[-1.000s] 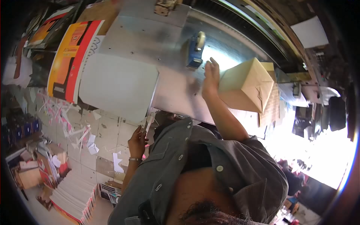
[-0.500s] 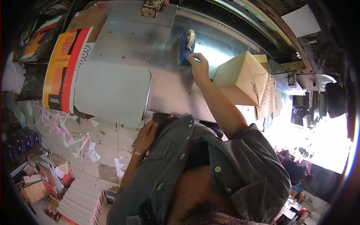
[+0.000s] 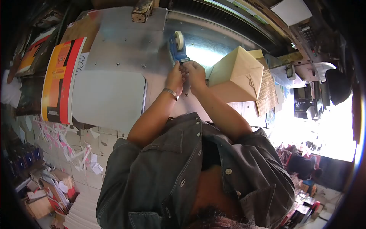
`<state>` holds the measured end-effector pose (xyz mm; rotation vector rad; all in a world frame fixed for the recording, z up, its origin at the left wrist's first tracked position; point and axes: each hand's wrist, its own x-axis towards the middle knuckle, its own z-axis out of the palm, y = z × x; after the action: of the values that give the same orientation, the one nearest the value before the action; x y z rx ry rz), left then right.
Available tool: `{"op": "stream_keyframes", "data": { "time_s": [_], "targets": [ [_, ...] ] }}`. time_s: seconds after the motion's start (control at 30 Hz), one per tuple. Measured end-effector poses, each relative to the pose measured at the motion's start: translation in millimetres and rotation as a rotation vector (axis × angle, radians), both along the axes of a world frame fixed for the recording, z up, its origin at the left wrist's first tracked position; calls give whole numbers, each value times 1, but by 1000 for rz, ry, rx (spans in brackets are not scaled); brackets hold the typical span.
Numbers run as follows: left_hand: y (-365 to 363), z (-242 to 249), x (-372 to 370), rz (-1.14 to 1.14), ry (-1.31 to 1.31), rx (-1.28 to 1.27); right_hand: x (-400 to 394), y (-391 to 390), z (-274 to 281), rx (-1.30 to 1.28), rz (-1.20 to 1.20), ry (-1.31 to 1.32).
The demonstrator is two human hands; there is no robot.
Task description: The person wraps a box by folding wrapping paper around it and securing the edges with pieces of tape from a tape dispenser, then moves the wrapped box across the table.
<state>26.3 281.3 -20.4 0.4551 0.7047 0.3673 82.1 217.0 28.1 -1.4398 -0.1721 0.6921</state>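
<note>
A blue tape dispenser [image 3: 175, 52] with a pale roll of tape [image 3: 178, 40] stands on the metal worktop. Both of my hands meet at its near, cutter end. My left hand [image 3: 175, 79], with a bracelet on the wrist, has its fingers closed against the dispenser's front. Beside it, my right hand [image 3: 196, 75] pinches at the same end, fingertips almost touching the left ones. Whatever is between the fingers is too small to make out. To the right of my right hand sits a package wrapped in brown paper [image 3: 237, 74].
A large white sheet [image 3: 108, 95] lies on the worktop [image 3: 124, 51] at left, beside an orange and red printed sheet [image 3: 61, 82]. A rusty block [image 3: 142, 10] is at the back. Paper strips [image 3: 70, 139] litter the floor at lower left.
My left hand has come up from beside my body to join the right at the dispenser. The dispenser has turned slightly. The view has shifted a little.
</note>
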Motion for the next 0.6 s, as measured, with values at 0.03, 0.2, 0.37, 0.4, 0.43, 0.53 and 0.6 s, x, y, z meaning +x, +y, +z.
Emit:
{"op": "stream_keyframes", "data": {
  "time_s": [0.03, 0.2, 0.37, 0.4, 0.43, 0.53, 0.6],
  "targets": [
    [2, 2, -2, -24, 6, 11, -6, -8, -4, 2, 1, 22],
    [6, 5, -3, -27, 2, 5, -27, -52, -14, -130, 31, -86],
    [9, 0, -5, -56, -6, -8, -36, -68, -18, -98, -6, -136],
    [10, 0, -4, -59, -7, -12, -35, -71, -20, -101, 14, -148],
    [11, 0, -4, -61, -6, -16, -34, -74, -22, -105, 36, -161],
    [12, 4, -5, -56, 11, -25, -36, -79, -24, -117, 44, -162],
    [11, 9, -4, -47, 40, -26, -37, -80, -27, -129, 47, -167]
  ]
}}
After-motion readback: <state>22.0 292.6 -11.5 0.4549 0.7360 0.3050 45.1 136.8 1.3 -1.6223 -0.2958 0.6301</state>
